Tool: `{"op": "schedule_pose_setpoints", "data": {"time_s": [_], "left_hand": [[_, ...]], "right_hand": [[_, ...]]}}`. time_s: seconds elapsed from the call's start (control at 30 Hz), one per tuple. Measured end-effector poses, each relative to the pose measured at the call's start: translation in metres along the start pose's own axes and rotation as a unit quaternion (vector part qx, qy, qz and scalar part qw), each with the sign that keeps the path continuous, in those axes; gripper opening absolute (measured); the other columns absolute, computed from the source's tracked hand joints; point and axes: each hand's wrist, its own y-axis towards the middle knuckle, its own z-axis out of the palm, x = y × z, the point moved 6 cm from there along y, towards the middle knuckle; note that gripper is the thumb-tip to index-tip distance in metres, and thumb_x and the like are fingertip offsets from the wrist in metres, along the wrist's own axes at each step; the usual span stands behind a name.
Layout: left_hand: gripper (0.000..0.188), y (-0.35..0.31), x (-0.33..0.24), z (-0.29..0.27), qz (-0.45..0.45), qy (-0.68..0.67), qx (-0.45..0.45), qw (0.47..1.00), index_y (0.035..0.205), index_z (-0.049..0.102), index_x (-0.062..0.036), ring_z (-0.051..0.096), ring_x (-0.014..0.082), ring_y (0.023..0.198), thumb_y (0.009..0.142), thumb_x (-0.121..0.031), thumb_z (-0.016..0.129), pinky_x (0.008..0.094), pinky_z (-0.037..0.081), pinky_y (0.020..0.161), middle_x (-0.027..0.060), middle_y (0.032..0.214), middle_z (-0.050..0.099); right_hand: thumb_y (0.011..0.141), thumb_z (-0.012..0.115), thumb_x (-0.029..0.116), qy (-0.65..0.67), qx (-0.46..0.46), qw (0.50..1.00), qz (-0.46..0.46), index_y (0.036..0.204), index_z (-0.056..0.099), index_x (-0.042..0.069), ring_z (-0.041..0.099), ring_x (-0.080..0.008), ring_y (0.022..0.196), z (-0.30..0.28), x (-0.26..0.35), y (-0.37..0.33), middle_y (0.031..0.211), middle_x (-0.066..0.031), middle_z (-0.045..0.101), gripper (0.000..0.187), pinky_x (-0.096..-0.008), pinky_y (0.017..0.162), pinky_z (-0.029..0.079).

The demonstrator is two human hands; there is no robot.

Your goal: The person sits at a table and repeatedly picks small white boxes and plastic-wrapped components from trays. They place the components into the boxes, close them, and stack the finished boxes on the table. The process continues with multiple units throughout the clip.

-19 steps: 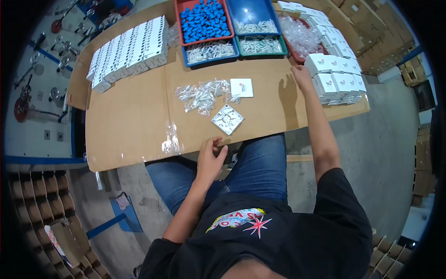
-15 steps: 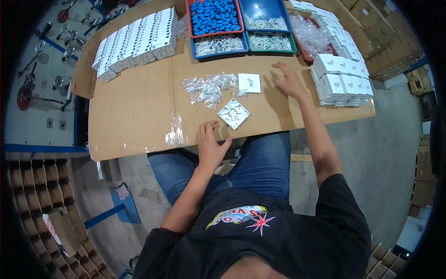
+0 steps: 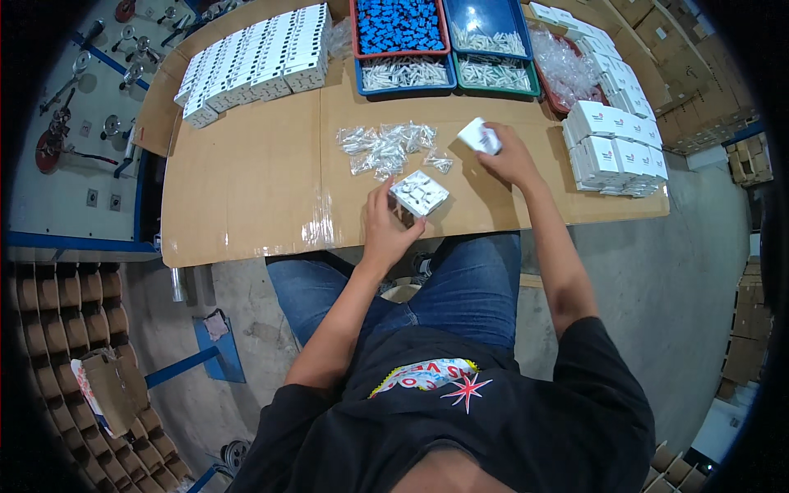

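This looks like a workshop or factory packing spot, with plastic trays (image 3: 485, 15) of small parts (image 3: 399, 26), rows of white boxes (image 3: 255, 62), stacked cartons (image 3: 678, 53) and a bare grey floor (image 3: 694, 263).

Square block (image 3: 420, 194) is white with greyish patches, tray (image 3: 403, 55) red, little bits (image 3: 399, 25) super blue, cardboard (image 3: 255, 164) tan, shirt (image 3: 534, 427) black with a red, white-edged star (image 3: 467, 392).

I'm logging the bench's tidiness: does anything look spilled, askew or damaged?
Nothing looks plainly spilled or damaged. The main untidy spot is the loose heap of small clear bags mid-table on the cardboard, uneven against the neat rows of white units at the far left.
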Motion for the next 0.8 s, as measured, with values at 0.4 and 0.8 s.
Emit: {"op": "schedule_pose_setpoints", "data": {"time_s": [0.4, 0.8], "left_hand": [[0.078, -0.015, -0.044, 0.008, -0.246, -0.698, 0.066, 0.669, 0.166, 0.029, -0.0184, 0.054, 0.0303, 0.137, 0.100, -0.027, 0.070, 0.0547, 0.047, 0.115, 0.0151, 0.153, 0.048], [0.054, -0.029, -0.029, 0.008, -0.327, -0.730, 0.096, 0.592, 0.161, 0.040, -0.0271, 0.058, 0.0362, 0.138, 0.116, -0.055, 0.031, 0.0657, 0.045, 0.114, 0.0195, 0.156, 0.053]], "right_hand": [[0.108, 0.046, 0.053, 0.799, 0.024, 0.562, 0.213, 0.154, 0.044, -0.003, 0.068, -0.0427, 0.122, 0.026, 0.116, -0.108, 0.146, -0.0329, 0.058, 0.073, -0.0504, 0.107, 0.055], [0.108, 0.061, 0.038, 0.643, 0.079, 0.725, 0.234, 0.156, 0.045, 0.001, 0.071, -0.0283, 0.112, 0.060, 0.131, -0.123, 0.126, -0.0222, 0.069, 0.063, -0.0394, 0.098, 0.057]]}}
